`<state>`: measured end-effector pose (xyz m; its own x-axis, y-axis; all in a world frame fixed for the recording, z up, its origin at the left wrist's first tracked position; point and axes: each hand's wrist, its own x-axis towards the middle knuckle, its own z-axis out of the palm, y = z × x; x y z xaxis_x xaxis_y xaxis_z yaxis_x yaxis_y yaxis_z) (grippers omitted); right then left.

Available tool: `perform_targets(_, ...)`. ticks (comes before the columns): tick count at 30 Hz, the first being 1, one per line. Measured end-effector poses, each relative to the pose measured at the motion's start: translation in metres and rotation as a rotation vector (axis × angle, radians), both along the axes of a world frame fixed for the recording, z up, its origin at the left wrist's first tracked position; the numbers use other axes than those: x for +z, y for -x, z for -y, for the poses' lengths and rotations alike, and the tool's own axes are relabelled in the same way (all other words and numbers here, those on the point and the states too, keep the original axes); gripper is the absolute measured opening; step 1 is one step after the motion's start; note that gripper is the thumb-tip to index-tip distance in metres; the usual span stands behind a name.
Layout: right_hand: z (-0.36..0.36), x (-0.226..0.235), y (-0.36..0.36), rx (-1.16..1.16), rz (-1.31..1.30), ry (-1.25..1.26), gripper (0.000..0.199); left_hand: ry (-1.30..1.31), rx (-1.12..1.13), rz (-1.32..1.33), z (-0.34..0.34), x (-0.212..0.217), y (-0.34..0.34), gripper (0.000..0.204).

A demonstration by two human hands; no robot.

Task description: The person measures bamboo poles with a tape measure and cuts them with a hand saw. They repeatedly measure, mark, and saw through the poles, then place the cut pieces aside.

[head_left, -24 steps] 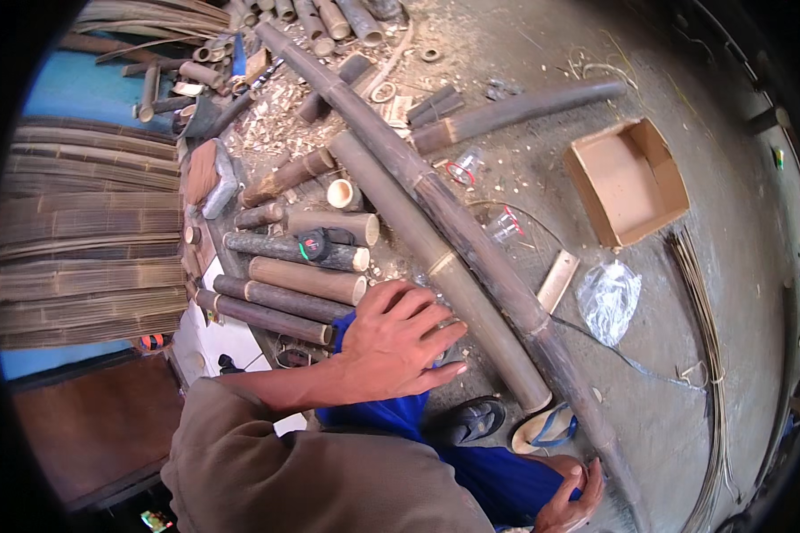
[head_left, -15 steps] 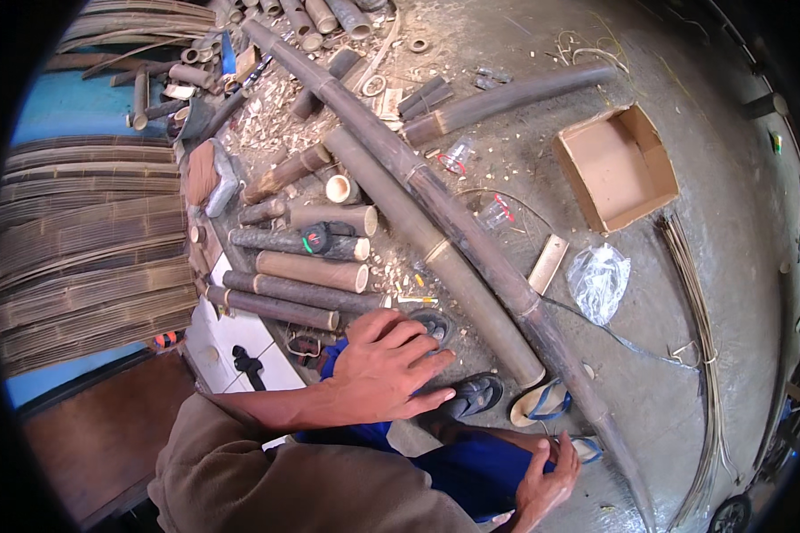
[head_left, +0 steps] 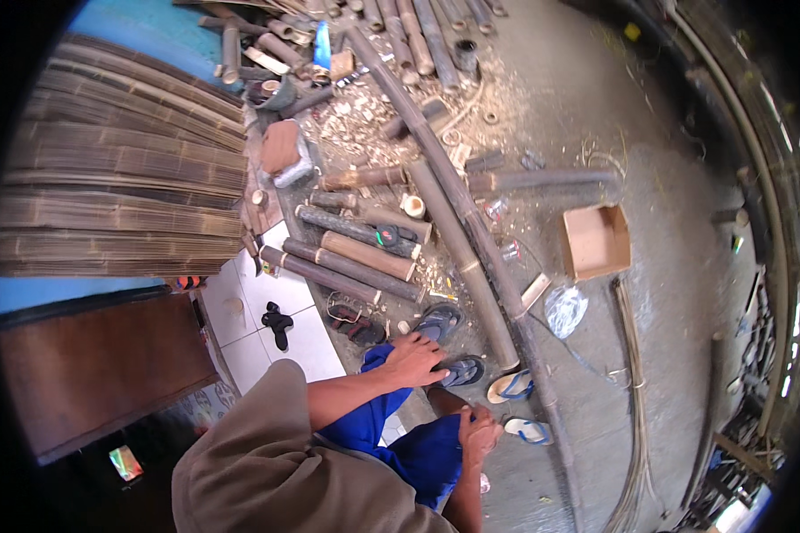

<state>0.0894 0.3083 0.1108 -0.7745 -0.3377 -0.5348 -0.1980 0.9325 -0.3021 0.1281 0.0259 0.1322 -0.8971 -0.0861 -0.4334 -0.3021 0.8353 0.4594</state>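
My left hand lies over my left knee, in blue shorts, with its fingers stretched and holding nothing. My right hand rests at my other knee, its fingers loosely bent and nothing visible in them. Just past the knees are dark sandals and a pair of pale flip-flops with blue straps. A long dark bamboo pole slants across the floor beside a shorter greenish-brown bamboo pole. Several cut bamboo lengths lie left of them, with a black tape measure on top.
A cardboard box, a clear plastic bag and a tied bundle of thin strips lie at the right. Bamboo-slat mats are stacked at the left above a white-tiled ledge. Wood chips litter the far floor.
My view has swung and pulled back, so the scene looks smaller. My left hand has settled onto the knee with less spread fingers; the right hand has drawn closer to its knee.
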Motion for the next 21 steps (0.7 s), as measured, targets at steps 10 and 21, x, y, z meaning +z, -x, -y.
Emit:
perform_targets(10, -0.069, 0.089, -0.01, -0.713, 0.615, 0.153, 0.044, -0.331, 0.501, 0.108, 0.021, 0.078, -0.111, 0.054)
perform_targets(21, -0.019, 0.137, 0.062, -0.719, 0.611, 0.323, 0.039, -0.291, 0.701, 0.362, 0.075, 0.164, -0.138, 0.064)
